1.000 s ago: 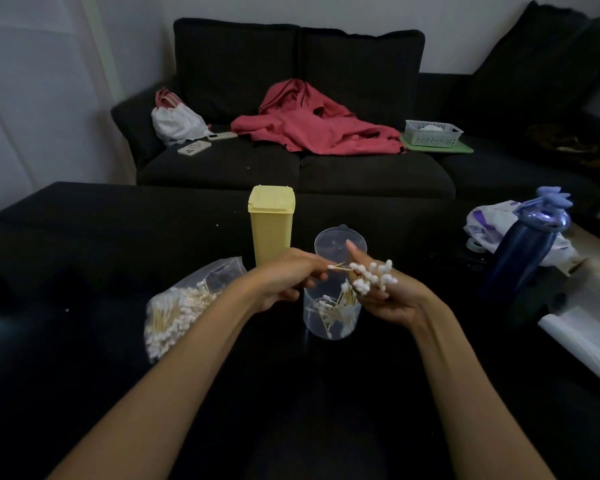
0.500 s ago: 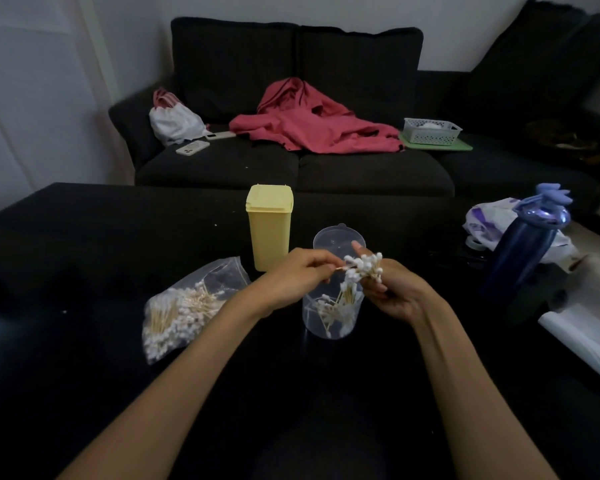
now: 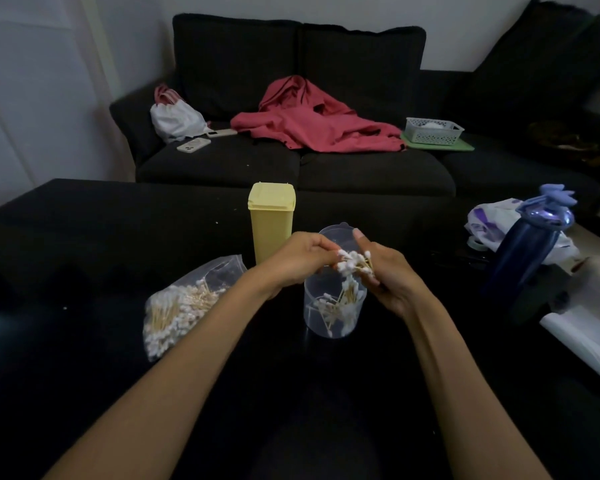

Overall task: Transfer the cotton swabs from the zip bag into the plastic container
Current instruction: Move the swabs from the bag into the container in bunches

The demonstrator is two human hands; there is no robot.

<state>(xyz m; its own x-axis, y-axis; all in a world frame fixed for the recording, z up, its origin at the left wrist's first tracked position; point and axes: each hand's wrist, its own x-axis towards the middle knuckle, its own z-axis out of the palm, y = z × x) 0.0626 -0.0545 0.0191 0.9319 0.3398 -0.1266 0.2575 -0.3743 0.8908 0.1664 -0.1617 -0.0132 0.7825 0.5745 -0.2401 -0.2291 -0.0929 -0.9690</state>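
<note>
Beyond both hands, largest item first:

- Dark sofa (image 3: 291,168), far side of the surface; carries a red garment (image 3: 312,123), a white drawstring bag (image 3: 175,121), a pale phone (image 3: 193,145), and a white mesh basket (image 3: 432,130) on a green mat (image 3: 437,145).
- Black surface (image 3: 84,254), beneath and around both hands; carries all items below.
- Dark blue bottle (image 3: 523,261) with a lilac lid, well to the right of the right hand; a white and purple plastic bag (image 3: 489,220) just behind it.
- Zip bag (image 3: 184,306), lying flat just left of the left forearm; holds a mass of cotton swabs, white tips and pale sticks.
- Yellow lidded box (image 3: 272,225), upright, just beyond the left hand.
- Plastic container (image 3: 333,306), clear, round, upright, directly below and between the two hands; loose swabs lie inside against its wall. Its clear lid (image 3: 336,233) shows behind the fingers.
- Right hand (image 3: 383,271), over the container's rim, fingers curled round a bunch of cotton swabs (image 3: 354,263), white tips pointing toward the left hand.
- Left hand (image 3: 300,259), level with the right and meeting it above the container; fingertips pinch at the tips of the same bunch.
</note>
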